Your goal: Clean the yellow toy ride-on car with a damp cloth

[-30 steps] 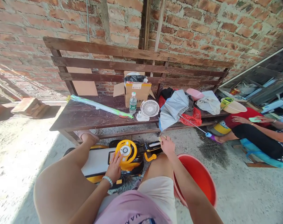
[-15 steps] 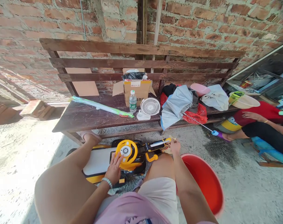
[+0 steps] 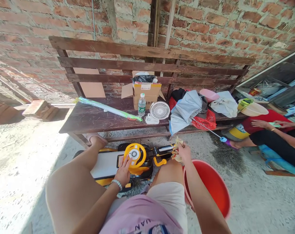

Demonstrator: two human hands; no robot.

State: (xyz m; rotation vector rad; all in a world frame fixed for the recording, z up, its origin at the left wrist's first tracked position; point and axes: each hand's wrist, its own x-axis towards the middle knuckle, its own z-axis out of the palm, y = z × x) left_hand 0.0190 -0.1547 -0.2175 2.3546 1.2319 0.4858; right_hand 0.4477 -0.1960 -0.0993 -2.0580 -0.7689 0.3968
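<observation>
Left hand [image 3: 123, 174] is loosely extended, fingers laid over the 8 o'clock rim of the yellow steering wheel [image 3: 134, 154] on the ride-on toy [image 3: 104, 165], which sits below the bench [image 3: 71, 123] at 6 o'clock; probably a light steadying hold. Right hand [image 3: 184, 152] grips a crumpled pale cloth [image 3: 178, 147] by the tip of the toy's arm [image 3: 165, 149], 3 o'clock from the wheel, contact unclear. Red tub [image 3: 212, 182] stands at 4 o'clock, likely there for easy reach.
</observation>
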